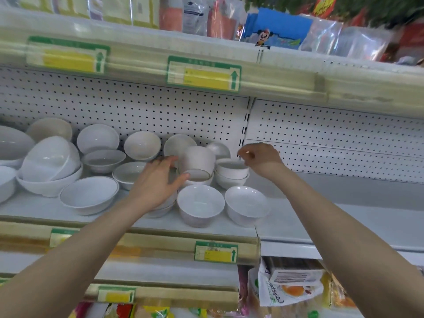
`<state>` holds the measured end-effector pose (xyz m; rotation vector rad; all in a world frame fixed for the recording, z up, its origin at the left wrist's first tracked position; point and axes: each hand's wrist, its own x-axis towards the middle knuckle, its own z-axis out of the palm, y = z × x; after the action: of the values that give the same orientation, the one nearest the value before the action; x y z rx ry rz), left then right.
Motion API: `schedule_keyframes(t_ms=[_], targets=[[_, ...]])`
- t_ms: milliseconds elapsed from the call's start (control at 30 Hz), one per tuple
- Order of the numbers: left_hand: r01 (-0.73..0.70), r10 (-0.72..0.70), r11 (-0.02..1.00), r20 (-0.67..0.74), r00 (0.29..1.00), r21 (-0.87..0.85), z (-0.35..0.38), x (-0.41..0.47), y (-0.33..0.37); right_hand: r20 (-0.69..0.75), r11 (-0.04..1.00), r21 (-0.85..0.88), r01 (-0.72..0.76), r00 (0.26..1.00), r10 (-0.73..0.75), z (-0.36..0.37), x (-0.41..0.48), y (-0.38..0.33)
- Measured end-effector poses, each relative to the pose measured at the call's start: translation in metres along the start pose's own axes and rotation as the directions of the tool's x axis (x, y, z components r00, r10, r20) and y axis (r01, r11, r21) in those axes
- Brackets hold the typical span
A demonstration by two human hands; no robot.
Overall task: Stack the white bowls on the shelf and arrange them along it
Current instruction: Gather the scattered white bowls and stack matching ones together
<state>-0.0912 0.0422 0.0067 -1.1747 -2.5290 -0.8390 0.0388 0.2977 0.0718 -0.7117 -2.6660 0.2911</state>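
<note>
White bowls (pixel 89 195) scattered over left bay of shelf (pixel 34 208), all left of the upright divider; some nested, some single, none in a tidy row.

- Back row: several bowls (pixel 142 145) tipped up, leaning on pegboard (pixel 160 106).
- Far left: big bowls (pixel 49 173) nested crookedly, top ones tilted.
- Front edge: two single bowls upright, side by side, (pixel 200 204) and (pixel 247 203).
- Behind those: two-bowl stack (pixel 232 174), upright.
- Just left of that stack: tilted bowl (pixel 198 159) lying on its side atop another bowl, mouth facing down and forward.

Left hand (pixel 158 181): released, fingers spread and fairly straight; thumb tip at rim of tilted bowl, fingertips at its side. No closed grasp visible. Covers part of a low stack beneath the wrist.

Right hand (pixel 260 158): fingers loosely curled, holding nothing, hovering just above and right of two-bowl stack, close to the pegboard.

Green-yellow price tag (pixel 203 73) on rail above. Packaged goods (pixel 278 31) on top shelf, blurred. Bread packs (pixel 289 288) below.
</note>
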Motion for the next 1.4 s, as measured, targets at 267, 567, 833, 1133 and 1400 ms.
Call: schedule_keyframes(t_ms=[267, 567, 833, 1133, 1400], targets=[[0.051, -0.077, 0.993, 0.264, 0.961, 0.107, 0.003, 0.035, -0.020, 0.211, 0.907, 0.284, 0.310, 0.903, -0.375, 0.009, 0.045, -0.047], [-0.001, -0.007, 1.000, 0.350, 0.937, 0.023, 0.004, 0.043, -0.030, 0.275, 0.871, 0.430, 0.240, 0.883, -0.379, 0.010, 0.047, -0.058], [-0.063, 0.052, 0.998, 0.401, 0.914, 0.014, 0.000, 0.053, -0.051, 0.063, 0.914, 0.175, 0.367, 0.922, -0.382, 0.033, 0.017, -0.083], [-0.178, 0.190, 0.982, 0.451, 0.872, -0.071, -0.001, 0.062, -0.068, -0.046, 0.969, -0.006, 0.247, 0.968, -0.247, 0.060, -0.016, -0.094], [-0.219, 0.236, 0.972, 0.427, 0.873, -0.090, -0.008, 0.073, -0.072, -0.149, 0.963, 0.262, -0.067, 0.983, 0.109, 0.034, -0.019, -0.081]])
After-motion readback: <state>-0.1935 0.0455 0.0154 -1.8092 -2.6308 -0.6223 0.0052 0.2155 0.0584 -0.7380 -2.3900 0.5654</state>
